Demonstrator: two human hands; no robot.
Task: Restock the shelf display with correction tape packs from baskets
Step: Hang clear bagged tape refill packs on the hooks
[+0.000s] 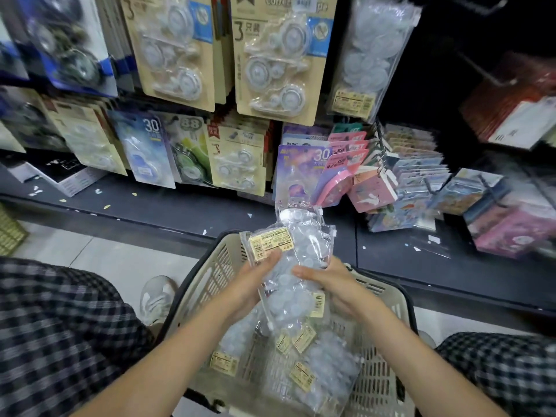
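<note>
- Much of the shelf display (228, 94) at the top of the frame is blurred; you can read "3", "30" and "88" on hanging cards, but the smaller print is illegible.
- Your forearms enter from the bottom edge, and the checked fabric over your knees is cut off at the lower left and lower right corners.
- The clear bags make it hard to count the white round pieces inside them.
- You hold the correction tape pack (296, 251) at centre frame, above the basket's far end; its long axis runs roughly up the frame, top end tilted slightly right toward the shelf, yellow label (269, 242) at its upper left.
- Your left hand (252, 284) wraps its fingers around the pack's left side, thumb near the label.
- Your right hand (331, 284) grips the pack's right side, fingers curled over its front.
- The beige slotted basket (210, 275) in the lower middle holds several more clear packs (304, 374) with yellow labels, lying overlapped.
- A pale shoe (158, 296) rests on the floor just left of the basket.
</note>
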